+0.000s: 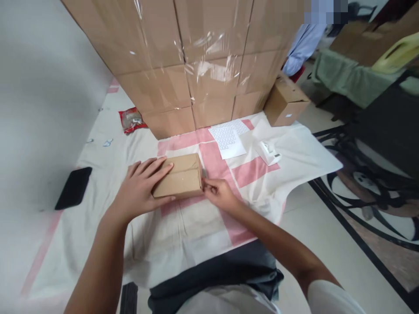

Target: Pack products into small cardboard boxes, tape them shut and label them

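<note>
Through the head camera I have a low, oblong cardboard box (180,174) in front of me, lying flat on the cloth-covered desk (199,235), near the middle of my view. It is plain light brown and matt, with a seam running lengthwise across its top and a faint crease near the right end. Its near side is in shadow, darker than the top, and its right-hand edge looks slightly uneven.

My left hand (142,187) lies over the left part of the box, the fingers spread across the top and the thumb stretched along the near edge. My right hand (218,192) is at the right end, fingers curled and thumb close to the index finger; I cannot tell whether they are pinching the cardboard there or only touching it.

Beyond the box, a wall of brown cartons (209,83) wrapped in shiny clear film stands on the desk. Printed paper sheets (231,146), overlapping, lie between the cartons and my right hand, with a small white device (269,153) just beside them. A red-edged packet (131,121) rests to the left of the cartons, and a flat black slab (73,187) lies nearer me at the far left. A separate carton (286,102) stands at the right.
</note>
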